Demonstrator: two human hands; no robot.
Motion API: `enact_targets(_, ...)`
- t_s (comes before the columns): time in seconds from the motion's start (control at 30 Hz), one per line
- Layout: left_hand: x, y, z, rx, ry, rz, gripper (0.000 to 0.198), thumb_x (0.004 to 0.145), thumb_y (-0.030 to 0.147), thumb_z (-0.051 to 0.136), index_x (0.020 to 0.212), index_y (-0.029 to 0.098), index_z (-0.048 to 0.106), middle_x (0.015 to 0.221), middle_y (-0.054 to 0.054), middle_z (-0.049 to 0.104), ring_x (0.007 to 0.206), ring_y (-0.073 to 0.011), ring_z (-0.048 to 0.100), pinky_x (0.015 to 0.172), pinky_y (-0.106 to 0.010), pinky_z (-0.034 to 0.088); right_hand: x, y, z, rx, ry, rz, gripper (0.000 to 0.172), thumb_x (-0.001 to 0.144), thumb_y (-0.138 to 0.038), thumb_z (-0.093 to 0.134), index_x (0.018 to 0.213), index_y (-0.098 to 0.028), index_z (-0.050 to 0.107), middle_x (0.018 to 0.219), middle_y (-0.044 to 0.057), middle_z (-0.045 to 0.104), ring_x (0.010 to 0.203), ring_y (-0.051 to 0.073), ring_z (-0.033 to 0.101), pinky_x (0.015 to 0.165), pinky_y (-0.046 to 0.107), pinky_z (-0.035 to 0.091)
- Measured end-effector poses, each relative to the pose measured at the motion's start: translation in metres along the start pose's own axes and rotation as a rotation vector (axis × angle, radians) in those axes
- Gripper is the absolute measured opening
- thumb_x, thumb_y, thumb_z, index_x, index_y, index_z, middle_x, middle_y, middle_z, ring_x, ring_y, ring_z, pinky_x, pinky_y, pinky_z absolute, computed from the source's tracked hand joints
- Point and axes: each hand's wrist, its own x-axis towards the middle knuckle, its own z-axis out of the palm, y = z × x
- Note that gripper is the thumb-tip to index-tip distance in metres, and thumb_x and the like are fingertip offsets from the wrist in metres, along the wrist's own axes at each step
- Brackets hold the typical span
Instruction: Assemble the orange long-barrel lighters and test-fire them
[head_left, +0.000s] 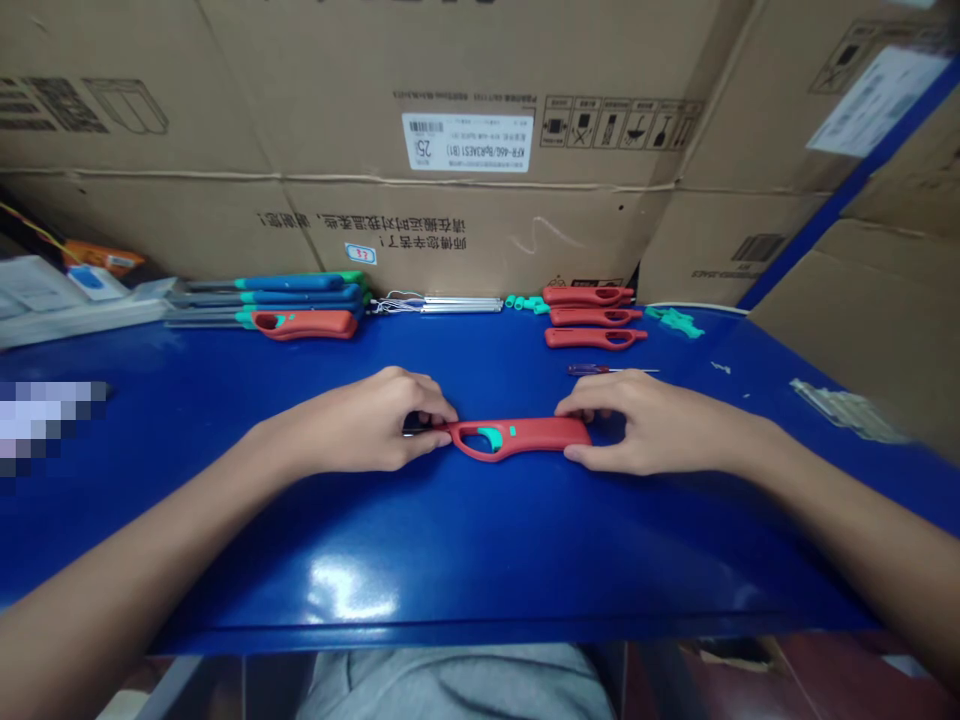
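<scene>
A red long-nosed lighter (536,436) with a green trigger lies level across the middle of the blue table, between my hands. My left hand (394,420) pinches its front end, where the red body meets a thin metal tube mostly hidden by the fingers. At the other end, my right hand (641,420) has thumb and fingers closed on the butt of the red handle. Just behind my right hand lies a small screwdriver (589,370) with a dark red handle.
Assembled lighters (307,324), blue and red, are stacked at the back left. Metal tubes with wires (463,304), green collars (525,303), red handle shells (596,339) and green triggers (677,320) line the back. Clear plastic pieces (847,410) lie right. Cardboard (480,60) walls the table (480,560).
</scene>
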Motion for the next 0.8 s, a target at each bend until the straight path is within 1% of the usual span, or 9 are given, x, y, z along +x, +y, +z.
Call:
enact_targets(0.17, 0.001, -0.001, 0.001, 0.024, 0.026, 0.011, 0.020, 0.087, 0.022, 0.058, 0.100, 0.020, 0.073, 0.093, -0.004, 0.073, 0.084, -0.0169, 0.067, 0.073, -0.025, 0.050, 0.002, 0.002, 0.002, -0.005, 0.004, -0.007, 0.035, 0.083, -0.046, 0.062, 0.105, -0.020, 0.070, 0.095, 0.005, 0.066, 0.081, 0.020, 0.059, 0.077, 0.032, 0.041)
enact_targets(0.33, 0.001, -0.004, 0.002, 0.037, 0.041, 0.013, 0.021, 0.087, 0.022, 0.059, 0.102, 0.020, 0.073, 0.094, -0.004, 0.073, 0.084, -0.0172, 0.068, 0.074, -0.026, 0.051, 0.003, 0.003, 0.004, -0.011, 0.004, -0.005, 0.034, 0.084, -0.044, 0.062, 0.107, -0.019, 0.069, 0.094, 0.006, 0.065, 0.080, 0.020, 0.057, 0.076, 0.033, 0.041)
enact_targets(0.43, 0.002, -0.006, 0.003, 0.013, 0.045, 0.002, 0.018, 0.086, 0.023, 0.061, 0.098, 0.021, 0.074, 0.093, -0.004, 0.073, 0.083, -0.0172, 0.068, 0.074, -0.026, 0.051, 0.004, 0.003, 0.005, 0.006, 0.012, -0.008, 0.033, 0.084, -0.044, 0.063, 0.106, -0.019, 0.069, 0.092, 0.005, 0.065, 0.079, 0.019, 0.056, 0.075, 0.033, 0.042)
enact_targets(0.53, 0.002, -0.008, 0.004, -0.038, 0.048, -0.016, 0.014, 0.085, 0.024, 0.063, 0.092, 0.021, 0.076, 0.089, -0.004, 0.073, 0.080, -0.0166, 0.067, 0.072, -0.025, 0.051, 0.005, 0.003, 0.005, 0.038, 0.023, -0.002, 0.034, 0.083, -0.044, 0.064, 0.103, -0.018, 0.070, 0.090, 0.006, 0.063, 0.077, 0.019, 0.056, 0.072, 0.032, 0.042)
enact_targets(0.67, 0.004, -0.011, 0.005, -0.164, 0.047, -0.023, 0.012, 0.084, 0.026, 0.066, 0.086, 0.020, 0.077, 0.082, -0.002, 0.074, 0.071, -0.0144, 0.066, 0.065, -0.024, 0.049, 0.006, 0.004, 0.007, 0.122, 0.030, 0.031, 0.035, 0.080, -0.044, 0.067, 0.101, -0.016, 0.070, 0.087, 0.005, 0.061, 0.074, 0.018, 0.055, 0.067, 0.031, 0.043)
enact_targets(0.8, 0.006, -0.014, 0.006, -0.252, 0.037, -0.057, 0.010, 0.080, 0.027, 0.070, 0.081, 0.021, 0.078, 0.080, -0.001, 0.074, 0.070, -0.0141, 0.066, 0.063, -0.023, 0.048, 0.008, 0.004, 0.009, 0.168, 0.027, 0.081, 0.035, 0.077, -0.044, 0.070, 0.098, -0.016, 0.069, 0.085, 0.004, 0.060, 0.071, 0.017, 0.054, 0.065, 0.030, 0.043)
